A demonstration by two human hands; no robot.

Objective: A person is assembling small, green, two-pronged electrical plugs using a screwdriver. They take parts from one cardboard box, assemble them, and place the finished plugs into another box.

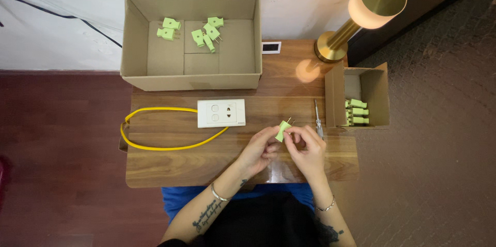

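Observation:
A small green plug [282, 130] with two metal prongs pointing up-right is pinched between both my hands above the wooden table [170, 164]. My left hand [260, 149] grips its lower left side. My right hand [307, 149] holds its right side with the fingertips. A screwdriver [318, 118] lies on the table just beyond my right hand. A white socket box [221, 113] with a yellow cable [155, 147] lies to the left of my hands.
A large cardboard box [137, 35] at the back holds several green plugs [204, 35]. A small cardboard box [380, 92] at the right holds a few more green plugs [356, 113]. A brass lamp [361, 9] stands at the back right.

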